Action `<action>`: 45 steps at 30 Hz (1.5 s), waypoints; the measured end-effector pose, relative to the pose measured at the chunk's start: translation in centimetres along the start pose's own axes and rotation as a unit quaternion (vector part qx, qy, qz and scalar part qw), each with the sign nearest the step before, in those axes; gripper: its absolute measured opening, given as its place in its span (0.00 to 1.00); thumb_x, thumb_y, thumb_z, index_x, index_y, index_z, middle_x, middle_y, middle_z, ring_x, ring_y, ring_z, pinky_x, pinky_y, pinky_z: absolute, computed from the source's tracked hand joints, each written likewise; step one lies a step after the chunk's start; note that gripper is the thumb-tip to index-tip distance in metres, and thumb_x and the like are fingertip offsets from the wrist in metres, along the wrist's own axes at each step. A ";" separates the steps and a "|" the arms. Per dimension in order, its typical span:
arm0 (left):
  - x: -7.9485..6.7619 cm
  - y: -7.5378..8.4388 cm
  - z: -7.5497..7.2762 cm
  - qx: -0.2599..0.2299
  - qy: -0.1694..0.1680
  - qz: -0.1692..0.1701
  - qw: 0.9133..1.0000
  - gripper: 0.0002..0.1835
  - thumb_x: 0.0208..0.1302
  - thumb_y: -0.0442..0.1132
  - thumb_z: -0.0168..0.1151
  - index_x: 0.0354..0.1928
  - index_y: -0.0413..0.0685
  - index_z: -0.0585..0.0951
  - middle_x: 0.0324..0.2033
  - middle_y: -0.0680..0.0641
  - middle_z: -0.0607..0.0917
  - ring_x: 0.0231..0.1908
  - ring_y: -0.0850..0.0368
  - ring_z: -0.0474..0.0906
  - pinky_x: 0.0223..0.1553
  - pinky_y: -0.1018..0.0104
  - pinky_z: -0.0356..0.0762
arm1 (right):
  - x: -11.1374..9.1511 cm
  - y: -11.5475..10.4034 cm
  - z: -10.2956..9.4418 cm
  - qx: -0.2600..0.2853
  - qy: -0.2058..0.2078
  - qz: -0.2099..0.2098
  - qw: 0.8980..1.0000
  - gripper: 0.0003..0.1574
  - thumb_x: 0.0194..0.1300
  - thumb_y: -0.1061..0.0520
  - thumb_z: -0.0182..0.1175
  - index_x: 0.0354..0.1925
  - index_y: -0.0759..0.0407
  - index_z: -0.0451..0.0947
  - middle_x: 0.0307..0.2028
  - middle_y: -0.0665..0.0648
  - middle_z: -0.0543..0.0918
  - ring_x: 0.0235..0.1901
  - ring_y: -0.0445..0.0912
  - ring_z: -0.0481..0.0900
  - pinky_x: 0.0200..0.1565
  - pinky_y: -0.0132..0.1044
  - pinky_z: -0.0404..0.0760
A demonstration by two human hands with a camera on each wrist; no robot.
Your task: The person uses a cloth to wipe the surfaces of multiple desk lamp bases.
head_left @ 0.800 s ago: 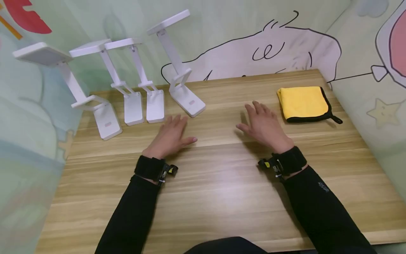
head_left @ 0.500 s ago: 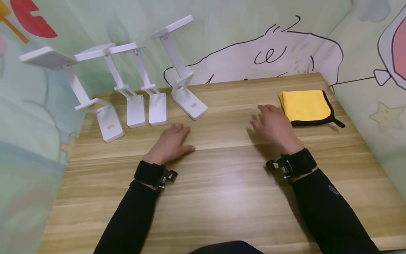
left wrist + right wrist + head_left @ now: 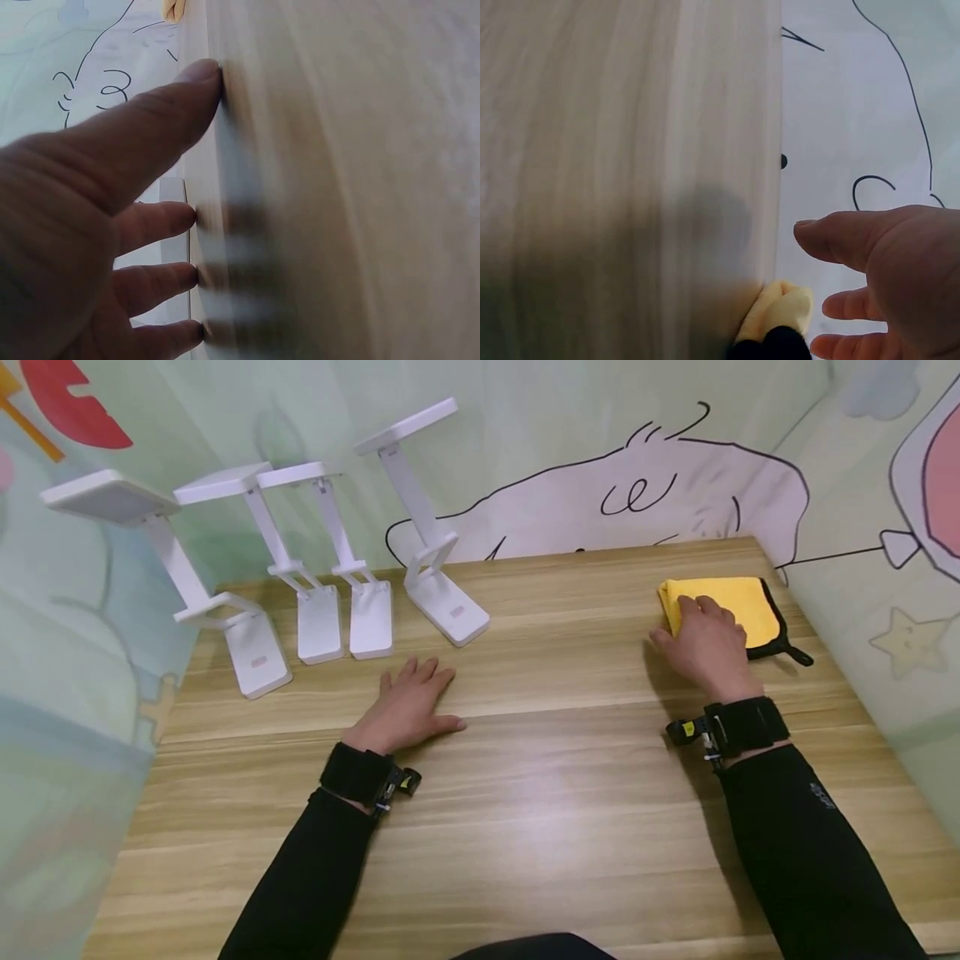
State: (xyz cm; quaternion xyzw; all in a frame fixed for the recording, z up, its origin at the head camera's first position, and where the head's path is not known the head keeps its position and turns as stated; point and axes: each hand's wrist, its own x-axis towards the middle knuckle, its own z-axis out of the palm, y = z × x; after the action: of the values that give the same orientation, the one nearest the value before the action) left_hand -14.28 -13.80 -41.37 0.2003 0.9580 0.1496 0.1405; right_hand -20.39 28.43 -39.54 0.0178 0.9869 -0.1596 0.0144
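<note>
A folded yellow cloth (image 3: 738, 596) with black edging and a black loop lies at the table's right rear. My right hand (image 3: 708, 647) is over the cloth's left part, hiding some of it. The right wrist view shows its thumb and fingers (image 3: 847, 306) spread and apart from the cloth (image 3: 784, 307). My left hand (image 3: 401, 712) rests on the table, fingers spread, its fingertips (image 3: 184, 214) touching the wood. Nothing is held in it. The nearest thing to it is a white folding desk lamp (image 3: 450, 610) just beyond the fingers.
Several white desk lamps stand in a row at the left rear, among them one at the far left (image 3: 258, 660). The wooden table (image 3: 540, 827) meets a wall (image 3: 525, 460) printed with cartoons behind it. A printed wall (image 3: 911, 652) also stands along the right side.
My right hand has moved right, from bare wood to over the yellow cloth. My left hand has drawn back slightly from the lamps, staying on the table. The lamps and cloth have stayed put.
</note>
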 end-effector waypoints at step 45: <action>0.2 0.1 -0.1 0.003 -0.006 -0.006 1.000 0.46 0.57 0.67 0.61 0.72 0.52 0.61 0.74 0.39 0.55 0.72 0.35 0.41 0.63 0.25 0.42 | -5.7 -7.6 2.6 -0.042 -0.078 -0.118 0.989 0.38 0.67 0.44 0.56 0.66 0.64 0.64 0.64 0.69 0.70 0.58 0.70 0.63 0.49 0.70 0.67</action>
State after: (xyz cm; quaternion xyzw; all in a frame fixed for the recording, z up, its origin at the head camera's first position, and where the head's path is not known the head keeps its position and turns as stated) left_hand -14.46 -13.66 -41.31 0.1959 0.9587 0.1450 0.1469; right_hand -14.95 20.23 -39.40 -0.1120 0.9838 -0.1196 0.0730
